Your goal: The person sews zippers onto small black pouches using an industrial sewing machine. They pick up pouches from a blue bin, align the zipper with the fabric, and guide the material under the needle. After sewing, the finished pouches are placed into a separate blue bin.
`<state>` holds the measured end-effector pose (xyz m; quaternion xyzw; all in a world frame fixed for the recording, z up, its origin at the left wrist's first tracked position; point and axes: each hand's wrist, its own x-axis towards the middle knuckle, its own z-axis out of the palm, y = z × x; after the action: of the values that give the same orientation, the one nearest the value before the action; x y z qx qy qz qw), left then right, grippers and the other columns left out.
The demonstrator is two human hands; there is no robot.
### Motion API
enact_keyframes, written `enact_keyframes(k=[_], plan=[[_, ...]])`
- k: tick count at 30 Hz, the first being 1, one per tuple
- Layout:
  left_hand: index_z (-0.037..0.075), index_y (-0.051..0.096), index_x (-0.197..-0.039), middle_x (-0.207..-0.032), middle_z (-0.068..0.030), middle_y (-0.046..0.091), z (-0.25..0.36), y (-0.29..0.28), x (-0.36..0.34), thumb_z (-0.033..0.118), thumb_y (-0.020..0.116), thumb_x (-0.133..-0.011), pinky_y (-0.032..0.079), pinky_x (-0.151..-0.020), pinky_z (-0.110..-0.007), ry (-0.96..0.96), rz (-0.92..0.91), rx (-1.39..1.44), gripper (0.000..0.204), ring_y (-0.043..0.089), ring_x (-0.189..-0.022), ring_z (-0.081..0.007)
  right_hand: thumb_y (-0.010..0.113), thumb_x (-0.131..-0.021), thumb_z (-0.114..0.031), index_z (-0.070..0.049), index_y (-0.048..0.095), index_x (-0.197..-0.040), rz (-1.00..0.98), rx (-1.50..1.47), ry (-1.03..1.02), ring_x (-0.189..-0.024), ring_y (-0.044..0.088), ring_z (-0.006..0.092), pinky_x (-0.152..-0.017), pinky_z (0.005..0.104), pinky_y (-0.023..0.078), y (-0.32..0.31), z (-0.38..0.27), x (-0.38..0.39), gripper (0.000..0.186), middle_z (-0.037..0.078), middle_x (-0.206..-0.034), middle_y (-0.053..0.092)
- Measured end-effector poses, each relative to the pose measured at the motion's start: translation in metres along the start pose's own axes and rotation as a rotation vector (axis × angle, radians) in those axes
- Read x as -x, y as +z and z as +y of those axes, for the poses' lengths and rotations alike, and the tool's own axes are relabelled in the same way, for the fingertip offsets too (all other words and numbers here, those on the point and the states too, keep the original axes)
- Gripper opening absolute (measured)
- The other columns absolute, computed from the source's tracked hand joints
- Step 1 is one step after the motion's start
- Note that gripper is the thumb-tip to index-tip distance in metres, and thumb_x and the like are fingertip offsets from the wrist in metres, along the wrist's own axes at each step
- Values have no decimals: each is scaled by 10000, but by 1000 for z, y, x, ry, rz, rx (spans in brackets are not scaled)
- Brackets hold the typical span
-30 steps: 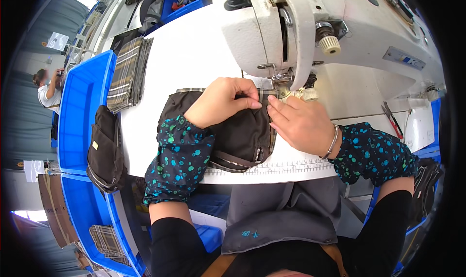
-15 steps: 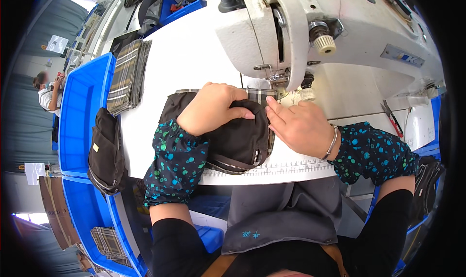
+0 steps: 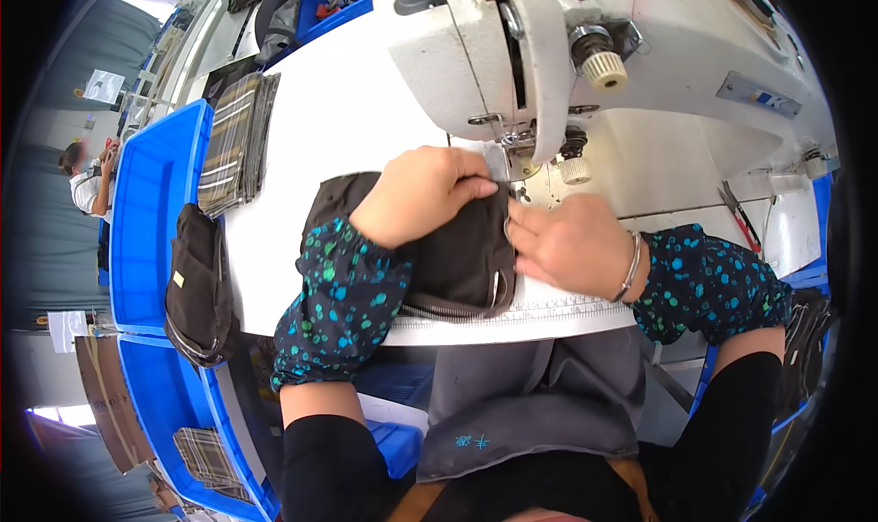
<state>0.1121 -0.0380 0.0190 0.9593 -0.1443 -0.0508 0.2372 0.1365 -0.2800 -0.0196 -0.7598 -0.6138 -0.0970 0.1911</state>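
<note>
A dark brown zippered pouch (image 3: 453,261) lies on the white sewing table, its metal zipper along the near edge. My left hand (image 3: 425,195) rests over its far part, thumb and fingers pinching the corner nearest the needle. At the pouch's right edge, my right hand (image 3: 572,247) is closed, its fingertips gripping the fabric. The presser foot area (image 3: 519,147) of a white sewing machine (image 3: 658,74) sits just beyond my left fingertips. My left hand hides much of the pouch's far edge.
Left of the table stand a blue bin (image 3: 155,220) and a second bin (image 3: 165,385) holding plaid fabric. Plaid pieces (image 3: 240,142) lie stacked on the table's left. Another dark pouch (image 3: 197,289) hangs at the edge. Red-handled snips (image 3: 743,218) lie at right. A person (image 3: 89,179) is far left.
My left hand has moved right to the pouch's far right corner, its thumb drawn in to the fingers. The plaid edge along the top no longer shows. The pouch has turned slightly.
</note>
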Motion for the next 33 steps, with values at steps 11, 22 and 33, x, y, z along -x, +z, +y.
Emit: enact_keyframes(k=[11,22,33], plan=[[45,717,-899,-804,-179,702,17,5,12,241,743,-912,531,-692,-470,-48,36,-139,198,680,-787,-402,684,-765,-149,-36,753,-911,310,269,-106,-575,603,130,-515,279,438,0,-18,3,197,137,-998,763],[55,689,-907,-833,-145,703,12,18,15,239,728,-913,534,-675,-471,20,161,-126,188,688,-785,-386,677,-792,-158,-18,728,-847,199,274,-122,-542,601,124,-494,280,435,10,-22,9,158,233,-1049,762],[79,706,-871,-817,-130,728,28,19,12,256,731,-904,544,-644,-475,-143,182,-201,182,706,-754,-376,665,-844,-146,5,678,-760,182,245,-91,-499,612,151,-475,303,482,14,-24,9,173,337,-1047,732]])
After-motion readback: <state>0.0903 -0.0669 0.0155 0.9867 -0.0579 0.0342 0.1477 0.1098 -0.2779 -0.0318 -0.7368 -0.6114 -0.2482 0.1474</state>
